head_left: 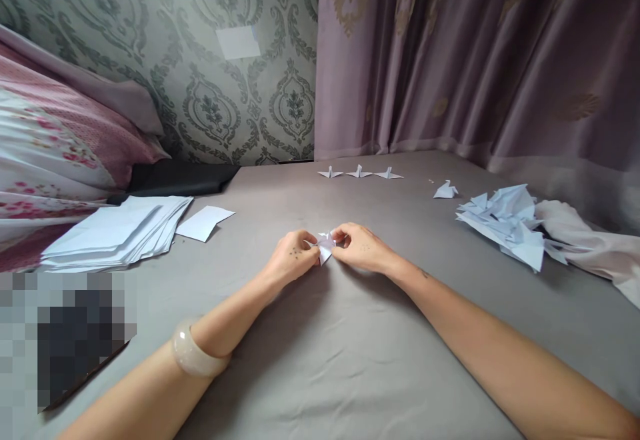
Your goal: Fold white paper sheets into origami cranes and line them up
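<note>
A small white folded paper crane is held between both hands above the middle of the grey cloth surface. From its left side my left hand pinches it between thumb and fingers; a pale bangle circles that forearm. On the opposite side my right hand grips it the same way. The paper's lower tip points down toward me, and the fingers hide its two sides. Beyond the hands, a row of three finished paper cranes with spread wings stands on the cloth.
A stack of white paper sheets lies at left, beside a single folded sheet. Black cloth lies behind the stack. At right sit a lone folded bird, a heap of folded paper and pale fabric.
</note>
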`<state>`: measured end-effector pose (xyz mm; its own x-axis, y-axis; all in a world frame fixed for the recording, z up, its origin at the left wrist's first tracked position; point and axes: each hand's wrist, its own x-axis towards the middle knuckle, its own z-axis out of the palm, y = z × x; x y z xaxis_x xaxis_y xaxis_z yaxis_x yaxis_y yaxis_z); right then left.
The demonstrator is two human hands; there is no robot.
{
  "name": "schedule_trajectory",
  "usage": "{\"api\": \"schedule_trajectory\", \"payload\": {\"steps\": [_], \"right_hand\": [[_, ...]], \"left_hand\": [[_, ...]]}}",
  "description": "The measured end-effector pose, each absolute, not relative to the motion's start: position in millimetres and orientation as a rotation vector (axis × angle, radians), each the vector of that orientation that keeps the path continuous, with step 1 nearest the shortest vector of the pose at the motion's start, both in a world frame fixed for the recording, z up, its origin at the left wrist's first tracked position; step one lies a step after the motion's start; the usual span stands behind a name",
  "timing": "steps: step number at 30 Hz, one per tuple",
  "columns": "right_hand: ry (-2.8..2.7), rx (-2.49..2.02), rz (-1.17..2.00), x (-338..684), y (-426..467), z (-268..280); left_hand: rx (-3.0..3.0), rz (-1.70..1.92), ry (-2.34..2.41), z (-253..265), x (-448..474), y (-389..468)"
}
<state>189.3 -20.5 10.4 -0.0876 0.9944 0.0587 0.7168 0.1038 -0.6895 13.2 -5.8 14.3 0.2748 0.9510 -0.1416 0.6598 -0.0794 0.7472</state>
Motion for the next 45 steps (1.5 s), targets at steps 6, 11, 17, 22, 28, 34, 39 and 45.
{"api": "schedule_trajectory", "payload": {"steps": [6, 11, 17, 22, 28, 34, 39, 45], "right_hand": [[-2.018, -1.597, 0.498, 188, -16, 0], [-1.975, -1.479, 0.519, 181, -9, -3], [-1.864, -1.479, 0.535, 180, -13, -5], [-1.892, -1.465, 0.529, 179, -16, -4], [-1.899, -1.474, 0.493, 176, -18, -3], [-1.880, -1.469, 0.533, 174, -17, -1], [-1.816, -1.631, 0.658, 167, -14, 14], [-1.845, -1.858, 0.596, 158, -7, 30]], "left_hand": [[2.074, 0.821, 1.267, 0, 11, 6], [2.032, 0.832, 1.235, -7, 10, 14], [2.024, 0.825, 1.316, -5, 13, 13], [2.036, 0.817, 1.326, -5, 13, 13], [2.046, 0.825, 1.331, -4, 13, 12], [2.066, 0.838, 1.305, -2, 13, 11], [2.130, 0.859, 1.298, -5, 13, 13], [2.138, 0.847, 1.293, -9, 13, 15]]}}
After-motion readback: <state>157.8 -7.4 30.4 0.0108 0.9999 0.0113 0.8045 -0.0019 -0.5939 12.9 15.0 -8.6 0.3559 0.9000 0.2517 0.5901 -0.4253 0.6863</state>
